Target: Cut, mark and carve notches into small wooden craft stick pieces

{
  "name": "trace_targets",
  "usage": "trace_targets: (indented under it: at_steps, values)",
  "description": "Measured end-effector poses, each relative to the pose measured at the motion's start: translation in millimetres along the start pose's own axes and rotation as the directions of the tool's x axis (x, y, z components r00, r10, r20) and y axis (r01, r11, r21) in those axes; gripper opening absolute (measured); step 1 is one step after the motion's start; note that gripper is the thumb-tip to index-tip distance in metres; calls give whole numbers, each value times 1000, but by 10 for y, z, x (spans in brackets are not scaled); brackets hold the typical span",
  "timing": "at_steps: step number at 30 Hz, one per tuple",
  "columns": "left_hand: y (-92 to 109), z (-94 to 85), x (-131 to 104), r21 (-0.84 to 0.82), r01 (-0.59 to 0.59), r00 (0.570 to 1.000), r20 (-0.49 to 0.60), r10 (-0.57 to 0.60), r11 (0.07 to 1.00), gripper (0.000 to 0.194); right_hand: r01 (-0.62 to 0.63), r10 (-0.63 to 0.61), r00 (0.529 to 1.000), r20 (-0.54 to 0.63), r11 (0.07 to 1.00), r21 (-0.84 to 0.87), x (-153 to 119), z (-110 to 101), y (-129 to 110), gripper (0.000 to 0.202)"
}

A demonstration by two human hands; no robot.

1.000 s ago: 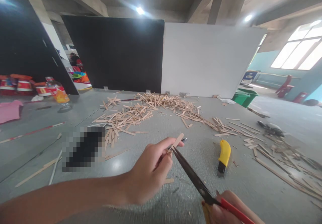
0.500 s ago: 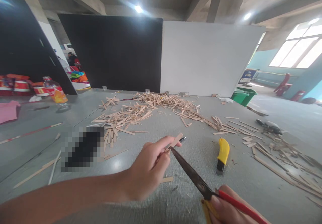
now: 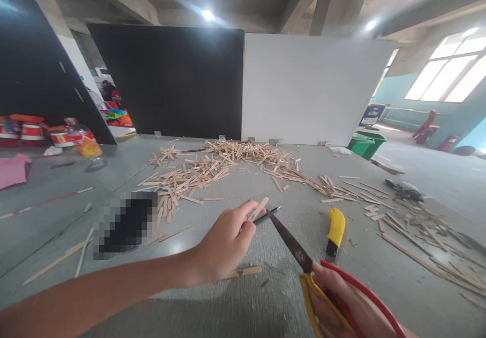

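My left hand (image 3: 224, 242) pinches a small flat wooden stick (image 3: 258, 209) between thumb and fingers, its rounded end pointing away to the right. My right hand (image 3: 343, 302) grips scissors (image 3: 294, 247) by their red and yellow handles. The blades look closed, and their tip is just right of the stick, apart from it. Behind the stick a dark pen (image 3: 268, 215) lies on the table. Below my left hand another wooden stick (image 3: 250, 271) rests on the table. A yellow-handled utility knife (image 3: 336, 229) lies to the right of the scissors.
Heaped wooden sticks (image 3: 201, 171) spread across the grey table (image 3: 212, 312), with thin strips (image 3: 410, 242) at the right. A pixelated dark object (image 3: 127, 224) lies left. A bottle (image 3: 84, 140) stands at the back left, before black and white panels (image 3: 311, 90). Green bins (image 3: 366, 144) are beyond.
The scissors have drawn back from the stick, their blades going from touching it to apart. My left hand has shifted slightly left, still holding the stick.
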State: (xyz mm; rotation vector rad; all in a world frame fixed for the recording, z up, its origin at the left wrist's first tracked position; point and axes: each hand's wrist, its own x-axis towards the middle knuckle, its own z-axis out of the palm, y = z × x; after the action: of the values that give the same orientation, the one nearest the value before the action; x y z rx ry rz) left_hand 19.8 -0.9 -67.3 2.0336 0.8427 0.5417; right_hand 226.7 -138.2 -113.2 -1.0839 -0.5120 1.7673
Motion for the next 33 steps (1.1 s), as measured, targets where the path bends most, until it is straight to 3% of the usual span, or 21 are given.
trace_targets:
  at_steps: [2, 6, 10, 15, 22, 25, 27, 30, 33]
  values:
    - [13, -7, -5, -64, 15, 1000, -17, -16, 998, 35, -16, 16, 1000, -16, 1000, 23, 50, -48, 22, 44]
    - [35, 8, -26, -226, -32, 998, -63, 18, 973, 31, 66, -67, 996, -57, 998, -20, 150, -133, 81, 50]
    - [40, 45, -49, -373, -97, 994, -87, 69, 923, 30, 25, -24, 1000, 13, 996, -90, 241, -198, 117, 60]
    - [61, 65, -74, -406, -135, 990, -99, 103, 904, 28, 57, -24, 986, 164, 977, -203, 385, -327, 130, 69]
    - [68, 77, -82, -404, -119, 992, -77, 96, 907, 27, 41, -1, 982, 187, 977, -210, 454, -405, 161, 69]
    - [45, 51, -64, -295, -81, 994, -87, 58, 952, 19, 47, -6, 986, 166, 967, -249, 432, -371, 128, 68]
    - [49, 9, -47, -106, -18, 999, -51, 13, 994, 20, 45, -6, 988, 155, 969, -244, 433, -371, 107, 66]
    - [76, -62, -35, 320, 37, 978, 184, -101, 947, 29, 30, 3, 989, 146, 974, -223, 456, -423, 102, 64]
    - [56, -99, -42, 526, -22, 921, 342, -187, 850, 25, 28, 9, 986, 168, 976, -217, 480, -489, 119, 63]
